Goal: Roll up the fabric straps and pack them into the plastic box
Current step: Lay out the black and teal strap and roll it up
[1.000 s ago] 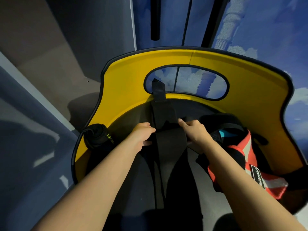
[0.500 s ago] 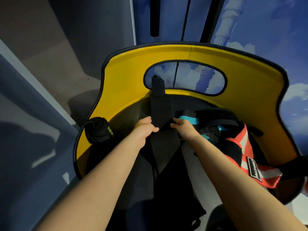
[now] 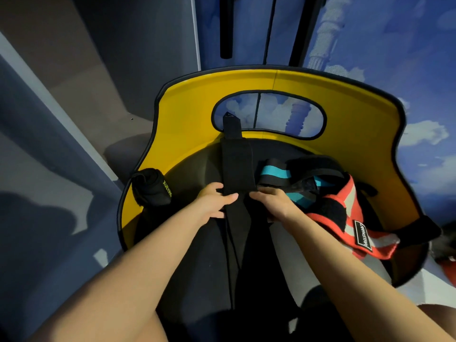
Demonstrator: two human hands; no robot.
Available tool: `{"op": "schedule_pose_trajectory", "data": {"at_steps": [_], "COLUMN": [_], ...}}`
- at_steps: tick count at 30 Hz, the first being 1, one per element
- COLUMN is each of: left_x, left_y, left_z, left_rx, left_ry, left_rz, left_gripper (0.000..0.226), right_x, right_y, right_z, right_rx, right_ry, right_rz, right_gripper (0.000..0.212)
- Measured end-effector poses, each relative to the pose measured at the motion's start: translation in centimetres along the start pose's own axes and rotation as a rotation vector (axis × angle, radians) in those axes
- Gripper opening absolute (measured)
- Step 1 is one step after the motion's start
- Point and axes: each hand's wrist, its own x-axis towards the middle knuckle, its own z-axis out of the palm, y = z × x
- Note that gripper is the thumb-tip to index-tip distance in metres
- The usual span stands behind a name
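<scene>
A long black fabric strap point(image 3: 237, 166) lies stretched away from me over a dark seat, its narrow far end reaching the oval cut-out. My left hand point(image 3: 215, 202) pinches its left edge and my right hand point(image 3: 270, 201) pinches its right edge, both at the strap's near part. A rolled black strap point(image 3: 151, 187) with green lettering sits at the left. To the right lies a heap with a black-and-teal strap point(image 3: 275, 172) and a red-and-white strap point(image 3: 355, 225). No plastic box is in view.
A curved yellow panel point(image 3: 192, 114) with black edging rings the seat at the back and sides. Grey-blue walls stand on the left, and a cloud-printed blue backdrop point(image 3: 394, 45) lies beyond. A red object point(image 3: 447, 267) peeks in at the right edge.
My hands have come closer together on the black strap and drawn slightly toward me. The strap's near part has narrowed between them, and more of the teal strap shows.
</scene>
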Motion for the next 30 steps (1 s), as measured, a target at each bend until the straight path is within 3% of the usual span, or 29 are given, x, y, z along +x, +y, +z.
{"op": "schedule_pose_trajectory", "data": {"at_steps": [6,13,19,22,30], "left_x": [-1.0,-2.8,-3.7,-4.1,-5.2], "left_y": [-0.9,-1.7,-2.0,-2.5,-3.6], "left_z": [1.1,1.7,2.1,2.2,2.6], "left_rx": [0.098,0.205,0.115,0.08,0.063], "left_ry": [0.11,0.054,0.065,0.067,0.078], "left_rz": [0.05,-0.051,-0.038,-0.019,0.036], "left_gripper": [0.065,0.054,0.058,0.058,0.058], "right_x": [-0.5,-1.2,-1.9,-2.3,-1.9], "right_y": [1.7,3.5,4.4,5.1,6.3], "right_z": [0.7,0.3,1.2,1.5,2.8], "right_rx": [-0.001,0.04,0.062,0.241,0.266], "right_ry": [0.034,0.004,0.13,0.078,0.19], "right_rz": [0.001,0.086,0.025,0.003,-0.017], "right_gripper": [0.045,0.039,0.045,0.046,0.026]}}
